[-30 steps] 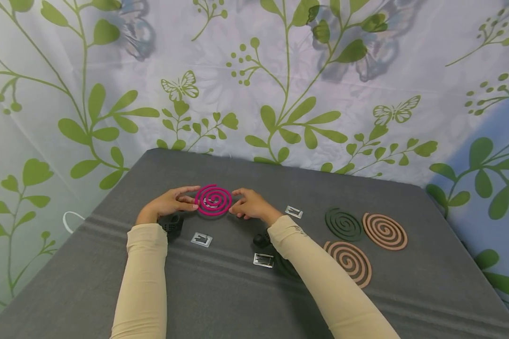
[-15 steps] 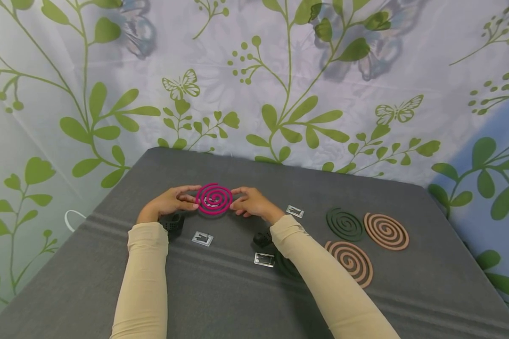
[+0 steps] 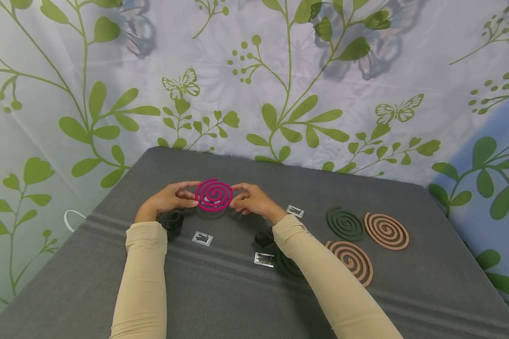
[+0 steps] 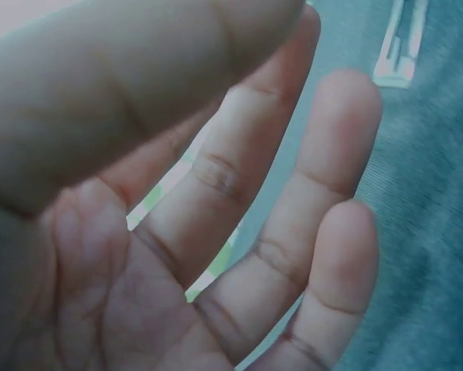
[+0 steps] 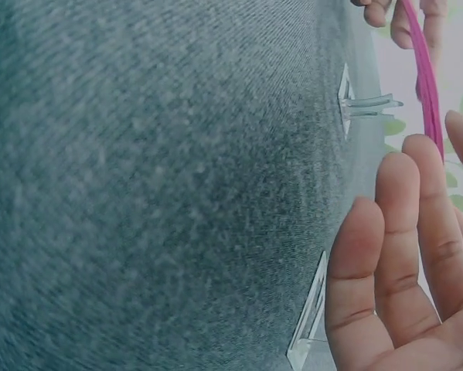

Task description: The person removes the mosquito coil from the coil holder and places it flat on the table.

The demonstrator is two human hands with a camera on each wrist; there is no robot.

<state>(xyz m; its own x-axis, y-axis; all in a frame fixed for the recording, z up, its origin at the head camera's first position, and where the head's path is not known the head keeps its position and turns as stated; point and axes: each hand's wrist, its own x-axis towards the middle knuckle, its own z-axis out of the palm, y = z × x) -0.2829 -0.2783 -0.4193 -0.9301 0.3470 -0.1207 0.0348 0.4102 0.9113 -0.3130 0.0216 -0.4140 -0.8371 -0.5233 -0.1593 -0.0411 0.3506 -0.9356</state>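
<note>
A magenta mosquito coil [image 3: 214, 209] is held up off the table between both hands. My left hand [image 3: 168, 197] pinches its left edge and my right hand [image 3: 254, 201] pinches its right edge. Seen edge-on in the right wrist view, the coil [image 5: 427, 85] is a thin strip at the right fingertips. Under it sits a metal coil stand [image 5: 345, 104] with prongs raised, apart from the coil; the head view shows it partly through the spiral. The left wrist view shows my left hand [image 4: 208, 185] with the coil out of sight.
More metal stands lie on the grey table [image 3: 220, 292]: one at left [image 3: 202, 238], one in front [image 3: 264, 259], one right [image 3: 295, 211]. Green coil [image 3: 345, 224] and tan coils [image 3: 386, 230] lie at right; another green one is partly under the right sleeve. Patterned curtain [image 3: 254, 84] stands behind.
Both hands have raised the magenta coil slightly, away from the stand beneath it. The other coils and stands stay where they were.
</note>
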